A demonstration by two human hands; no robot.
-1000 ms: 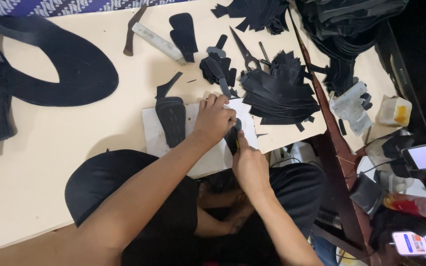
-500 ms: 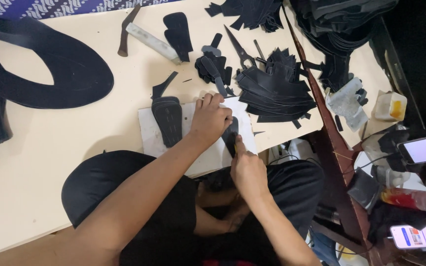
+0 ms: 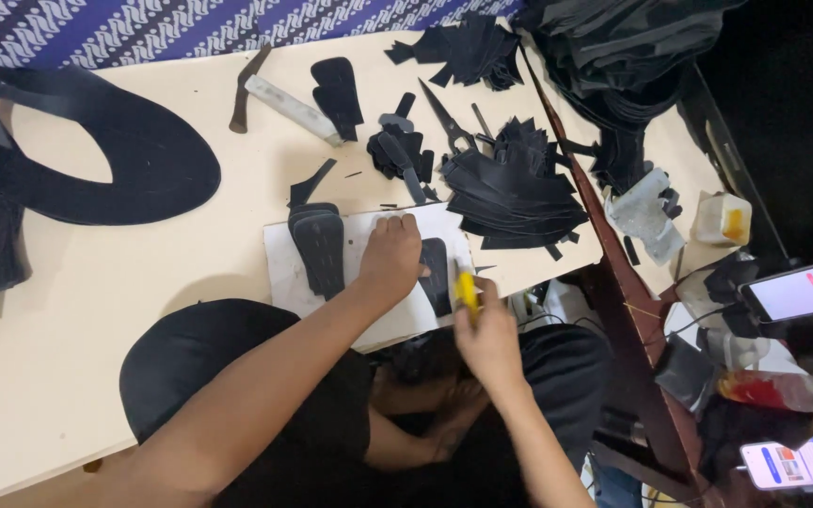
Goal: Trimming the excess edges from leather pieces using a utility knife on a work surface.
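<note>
My left hand [image 3: 390, 259] presses flat on a white cutting board [image 3: 279, 277] at the table's near edge, fingers beside a small black cut piece [image 3: 436, 273]. My right hand [image 3: 489, 334] grips a yellow-handled knife [image 3: 464, 285] whose tip meets that piece. A stack of black shaped pieces [image 3: 319, 246] lies on the board's left side.
A large pile of black cut pieces [image 3: 518, 193], scissors [image 3: 451, 122], a hammer [image 3: 279, 99] and a big black sheet with an oval hole [image 3: 157, 174] lie on the cream table [image 3: 143, 273]. Two lit phones [image 3: 802, 287] sit at the right.
My right hand has drawn back toward me, and the yellow knife handle now shows. My left hand stays pressed on the board.
</note>
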